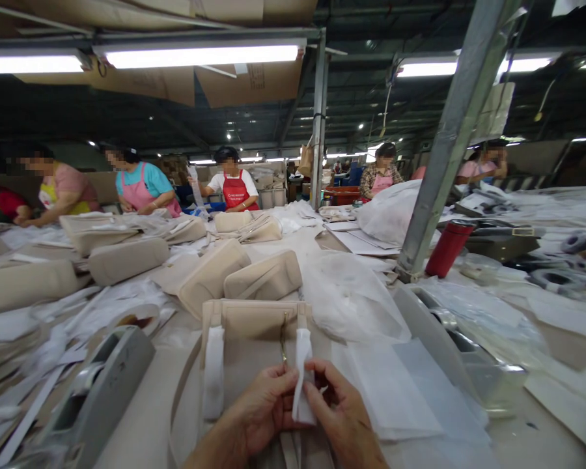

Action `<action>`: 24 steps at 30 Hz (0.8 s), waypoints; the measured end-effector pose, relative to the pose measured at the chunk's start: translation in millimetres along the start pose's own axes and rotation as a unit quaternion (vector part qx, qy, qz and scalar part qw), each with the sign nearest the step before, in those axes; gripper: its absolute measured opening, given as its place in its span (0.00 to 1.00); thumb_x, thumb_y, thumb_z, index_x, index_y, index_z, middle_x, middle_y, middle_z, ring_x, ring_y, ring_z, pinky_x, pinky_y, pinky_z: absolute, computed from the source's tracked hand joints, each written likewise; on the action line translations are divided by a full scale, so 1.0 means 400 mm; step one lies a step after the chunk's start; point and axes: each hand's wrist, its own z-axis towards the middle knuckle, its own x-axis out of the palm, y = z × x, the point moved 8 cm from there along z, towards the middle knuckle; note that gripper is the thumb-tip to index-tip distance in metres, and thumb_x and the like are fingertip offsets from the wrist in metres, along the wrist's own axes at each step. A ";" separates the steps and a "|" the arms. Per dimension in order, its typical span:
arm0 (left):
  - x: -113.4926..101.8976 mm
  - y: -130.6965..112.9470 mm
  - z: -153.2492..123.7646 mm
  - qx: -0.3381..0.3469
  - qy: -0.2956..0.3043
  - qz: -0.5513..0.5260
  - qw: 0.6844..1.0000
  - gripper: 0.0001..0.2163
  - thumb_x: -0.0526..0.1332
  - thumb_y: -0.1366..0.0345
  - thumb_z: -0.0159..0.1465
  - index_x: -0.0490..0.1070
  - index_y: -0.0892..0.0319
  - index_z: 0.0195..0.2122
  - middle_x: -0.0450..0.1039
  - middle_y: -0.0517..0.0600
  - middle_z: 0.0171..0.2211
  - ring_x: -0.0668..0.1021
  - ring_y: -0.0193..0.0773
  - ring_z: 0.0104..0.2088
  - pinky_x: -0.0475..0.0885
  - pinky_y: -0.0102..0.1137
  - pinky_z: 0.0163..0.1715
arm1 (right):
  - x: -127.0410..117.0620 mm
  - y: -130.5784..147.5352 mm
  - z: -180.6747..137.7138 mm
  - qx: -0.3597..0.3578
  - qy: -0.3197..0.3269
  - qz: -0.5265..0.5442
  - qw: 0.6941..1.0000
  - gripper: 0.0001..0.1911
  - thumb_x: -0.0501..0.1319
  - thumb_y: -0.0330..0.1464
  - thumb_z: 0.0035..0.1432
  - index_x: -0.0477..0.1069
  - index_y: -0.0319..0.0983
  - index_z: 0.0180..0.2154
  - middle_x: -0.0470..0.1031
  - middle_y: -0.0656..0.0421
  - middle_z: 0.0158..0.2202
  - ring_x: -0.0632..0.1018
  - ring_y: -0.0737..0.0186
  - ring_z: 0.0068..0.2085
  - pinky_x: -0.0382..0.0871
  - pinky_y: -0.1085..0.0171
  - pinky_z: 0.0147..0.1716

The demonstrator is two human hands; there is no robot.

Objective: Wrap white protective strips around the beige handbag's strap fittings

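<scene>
Directly before me lies a beige handbag (256, 320), with a gold zipper (284, 335) showing near its right side. A white wrapping sheet (303, 348) runs around the bag's right strap. My left hand (266, 404) pinches the lower part of that sheet from the left. From the right, my right hand (342, 407) grips its edge between thumb and fingers. Another white wrap (213, 374) covers the left strap, untouched. The hands hide the lower middle of the bag.
A grey tape dispenser (112, 384) stands at left, another tape dispenser (444, 345) at right. White sheets (385, 384) lie beside the bag. Several beige bags (264, 277) are piled beyond. A metal post (444, 143) rises near a red tumbler (449, 247). Co-workers (234, 185) sit opposite.
</scene>
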 end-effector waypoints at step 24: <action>-0.004 0.004 0.001 0.024 -0.064 0.024 0.997 0.17 0.67 0.62 0.52 0.62 0.62 0.38 0.75 0.51 0.24 0.74 0.33 0.20 0.71 0.28 0.22 | 0.003 0.003 0.037 0.080 0.097 0.099 0.987 0.12 0.60 0.43 0.54 0.71 0.41 0.33 0.76 0.58 0.34 0.76 0.58 0.37 0.70 0.62 0.40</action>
